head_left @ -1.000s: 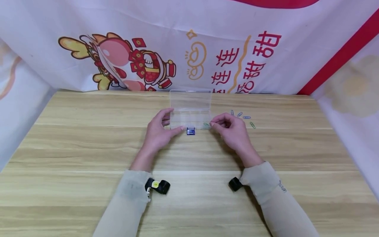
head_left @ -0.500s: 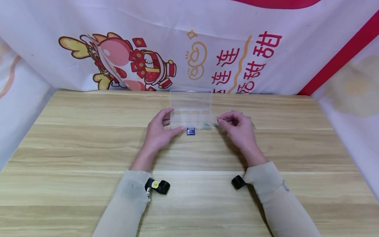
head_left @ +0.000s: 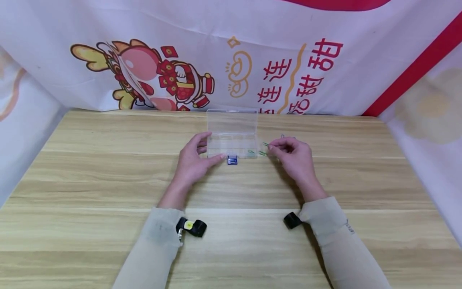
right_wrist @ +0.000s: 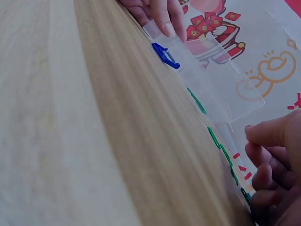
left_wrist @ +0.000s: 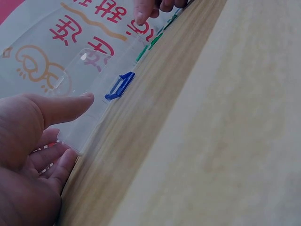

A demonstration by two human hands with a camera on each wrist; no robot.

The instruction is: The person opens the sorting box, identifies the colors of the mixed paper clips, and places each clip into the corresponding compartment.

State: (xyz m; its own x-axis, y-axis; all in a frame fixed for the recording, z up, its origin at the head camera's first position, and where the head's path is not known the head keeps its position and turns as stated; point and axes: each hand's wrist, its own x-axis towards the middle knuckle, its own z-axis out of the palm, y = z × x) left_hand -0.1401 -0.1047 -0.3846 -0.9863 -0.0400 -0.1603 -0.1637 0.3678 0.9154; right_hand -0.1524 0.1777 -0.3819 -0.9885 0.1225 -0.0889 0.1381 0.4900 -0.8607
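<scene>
A clear plastic box (head_left: 232,143) with compartments stands at the back of the table, its lid (head_left: 232,122) raised. A blue latch (head_left: 232,160) hangs at its front. My left hand (head_left: 193,161) grips the left end, thumb on the front edge and fingers along the side. One green paper clip (head_left: 251,152) lies in the front right compartment. My right hand (head_left: 293,157) hovers just right of the box, fingers bent, with a gap to the thumb in the left wrist view and nothing seen between them. Green paper clips (head_left: 262,153) lie on the table beside its fingertips.
Past my right hand, blue paper clips (head_left: 283,136) are partly hidden by it. A printed white cloth (head_left: 202,48) hangs along the table's back edge. The wooden table (head_left: 231,249) stretches toward me, under both forearms.
My right hand has moved right, away from the box's front right compartment. That uncovers the green clips beside the box and covers most of the clips farther right. My left hand stays put.
</scene>
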